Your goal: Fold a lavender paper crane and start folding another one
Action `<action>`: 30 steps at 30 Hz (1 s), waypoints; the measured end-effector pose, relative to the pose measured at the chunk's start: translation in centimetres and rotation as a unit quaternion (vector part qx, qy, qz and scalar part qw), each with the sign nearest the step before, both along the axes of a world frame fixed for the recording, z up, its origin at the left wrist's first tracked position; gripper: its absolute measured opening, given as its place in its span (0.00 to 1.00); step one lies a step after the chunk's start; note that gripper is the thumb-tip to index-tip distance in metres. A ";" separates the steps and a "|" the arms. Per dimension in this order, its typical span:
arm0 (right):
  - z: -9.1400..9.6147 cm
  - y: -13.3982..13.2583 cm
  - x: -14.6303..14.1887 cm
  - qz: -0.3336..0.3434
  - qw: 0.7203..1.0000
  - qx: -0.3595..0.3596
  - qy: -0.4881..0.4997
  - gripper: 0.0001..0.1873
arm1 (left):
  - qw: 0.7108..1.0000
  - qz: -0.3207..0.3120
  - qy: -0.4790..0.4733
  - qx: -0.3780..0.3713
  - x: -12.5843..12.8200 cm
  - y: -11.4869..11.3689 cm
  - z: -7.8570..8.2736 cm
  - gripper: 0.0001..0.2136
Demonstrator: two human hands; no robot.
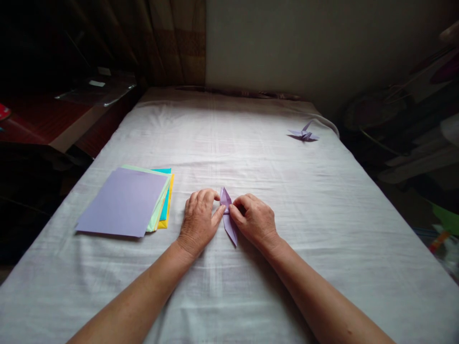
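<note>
A narrow folded piece of purple origami paper (pixel 230 230) lies in the middle of the cloth, one point toward me and split points away from me. My left hand (pixel 201 215) is at its left side, thumb and forefinger pinching the paper near its middle. From the right, my right hand (pixel 255 216) pinches the paper's edge between thumb and curled fingers. The fingertips hide part of the folds. Left of my hands sits a stack of square coloured paper (pixel 124 203), purple on top, with green, blue and yellow edges showing. A finished purple paper crane (pixel 304 134) stands at the far right.
A white cloth (pixel 215 296) with slight wrinkles covers the table. At the back left, a clear plastic sleeve (pixel 103 91) lies on a dark red wooden surface (pixel 28 124). A curtain (pixel 175 43) and a wall (pixel 287 43) stand behind.
</note>
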State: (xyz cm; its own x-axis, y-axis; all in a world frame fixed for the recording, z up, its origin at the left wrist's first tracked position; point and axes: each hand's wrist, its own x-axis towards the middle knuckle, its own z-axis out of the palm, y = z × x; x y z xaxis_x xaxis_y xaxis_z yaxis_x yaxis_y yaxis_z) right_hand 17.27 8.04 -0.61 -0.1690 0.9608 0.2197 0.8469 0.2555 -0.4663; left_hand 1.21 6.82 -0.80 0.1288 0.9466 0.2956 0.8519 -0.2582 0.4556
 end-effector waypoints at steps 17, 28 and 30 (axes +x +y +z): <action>0.0 -0.1 0.1 0.008 1.000 -0.006 -0.007 0.09 | 0.987 -0.075 0.138 0.035 -0.6 -2.2 0.5 0.17; -0.4 -0.2 0.4 0.029 1.000 0.007 0.003 0.08 | 0.987 -0.096 0.126 0.008 -0.8 -2.1 0.4 0.18; -0.5 -0.2 0.4 0.029 1.000 0.008 0.004 0.08 | 0.987 -0.096 0.129 0.004 -0.7 -2.1 0.5 0.17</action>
State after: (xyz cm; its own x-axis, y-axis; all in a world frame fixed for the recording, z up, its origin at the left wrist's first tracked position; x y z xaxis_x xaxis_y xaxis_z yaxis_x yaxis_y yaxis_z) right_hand 17.69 7.87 -1.10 -0.2224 0.9457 0.2372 0.8271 0.3118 -0.4676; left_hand 0.46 4.74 -0.28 0.3769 0.8956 0.2362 0.8745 -0.4282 0.2279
